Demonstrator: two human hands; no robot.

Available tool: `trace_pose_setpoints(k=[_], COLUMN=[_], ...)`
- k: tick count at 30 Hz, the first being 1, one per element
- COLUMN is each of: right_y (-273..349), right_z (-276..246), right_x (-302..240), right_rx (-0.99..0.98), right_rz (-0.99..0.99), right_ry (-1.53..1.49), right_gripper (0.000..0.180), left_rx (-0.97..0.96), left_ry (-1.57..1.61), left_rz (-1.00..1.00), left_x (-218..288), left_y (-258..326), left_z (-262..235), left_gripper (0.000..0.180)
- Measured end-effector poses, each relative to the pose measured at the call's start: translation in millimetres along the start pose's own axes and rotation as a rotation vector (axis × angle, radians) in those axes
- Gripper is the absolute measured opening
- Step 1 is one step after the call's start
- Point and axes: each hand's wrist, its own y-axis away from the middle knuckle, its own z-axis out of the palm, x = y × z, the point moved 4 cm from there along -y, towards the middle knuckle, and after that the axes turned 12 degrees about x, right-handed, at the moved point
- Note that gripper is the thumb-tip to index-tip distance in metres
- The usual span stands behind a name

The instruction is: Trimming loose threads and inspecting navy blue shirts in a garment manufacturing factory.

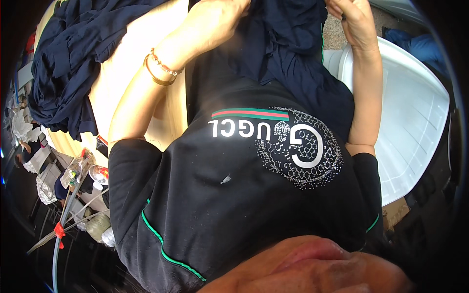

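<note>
Overhead, both hands — left hand (pixel 215 22), right hand (pixel 352 20) — on navy cloth (pixel 288 44).

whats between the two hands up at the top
In the head view, dark navy fabric fills the stretch between the left hand and the right hand; both hands grip it.

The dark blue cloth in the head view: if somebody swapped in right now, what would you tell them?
Left hand: closed on the dark blue cloth at the top of the picture, two bracelets on the wrist.
Right hand: pinching the same cloth at its right edge.
The cloth hangs between both hands, over the lap, against the black shirt.
A pile of more dark blue fabric lies on the wooden table to the left.
A white plastic chair stands to the right.
Done: cloth is in hand. What is left cannot be told from this view.
</note>
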Motion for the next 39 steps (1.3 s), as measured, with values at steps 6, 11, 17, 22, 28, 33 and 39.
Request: trace_pose_setpoints(k=[6,11,17,22,28,33,39], right_y=[6.2,1.3,4.6,-12.5,-9.6,-10.6,-17.2], right_z=[24.5,5.6,-14.2,-67.2,-57.4,-65.6,-32.7], right_x=[-7.4,5.2,6.4,27.6,12.6,7.2,5.5], right_rx=[-0.166,0.058,0.156,0.342,0.442,0.368,0.238], right_rz=[-0.038,0.007,0.020,-0.080,-0.068,-0.053,-0.356], right_ry=[-0.043,0.078,-0.298,-0.516,-0.473,-0.161,0.161], right_gripper=[0.047,0.014,0.021,0.008,0.012,0.016,0.026], left_rx=[0.343,0.324,0.351,0.370,0.426,0.292,0.305], left_ry=[0.839,1.347,0.482,0.915,1.487,1.571,1.397], left_rz=[-0.303,-0.322,-0.283,-0.402,-0.666,-0.757,-0.825], left_x=[15.5,5.0,-1.2,-20.9,-13.3,-30.9,-42.1], left_y=[-58.8,-67.0,-36.2,-31.6,-39.1,-42.7,-29.5], left_z=[-14.4,8.3,-6.2,0.2,-24.1,-14.5,14.4], left_gripper=[0.010,0.022,0.048,0.033,0.024,0.015,0.016])
